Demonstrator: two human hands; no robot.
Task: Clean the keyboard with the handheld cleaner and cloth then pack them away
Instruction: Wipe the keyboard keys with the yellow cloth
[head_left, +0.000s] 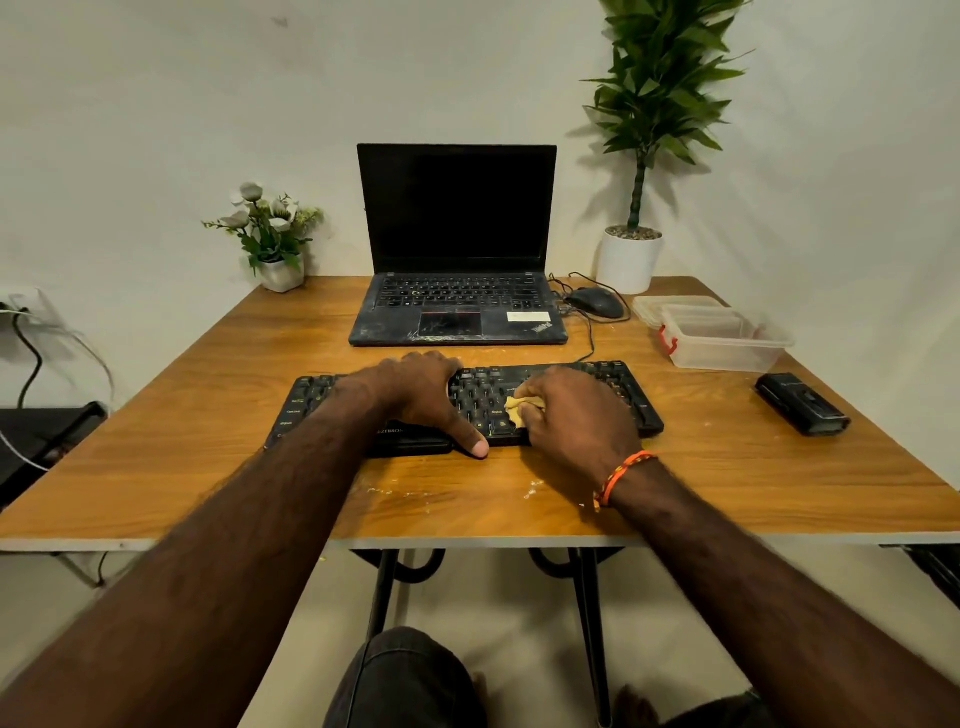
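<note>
Right hand (576, 410), fingers curled, pinches a small yellow cloth (521, 408) against the keys of the black keyboard (478, 400). Left hand (423, 397) lies across the keyboard's left-centre, fingers curled over the far edge and thumb (470, 439) pressing the near edge. The keyboard sits at the middle of the wooden desk (727, 483). To the right lie the black handheld cleaner (802, 404) and, beyond it, a clear plastic box (722, 340). Behind the keyboard: an open laptop (457, 244) with dark screen, a wired mouse (595, 302), two potted plants (644, 156).
</note>
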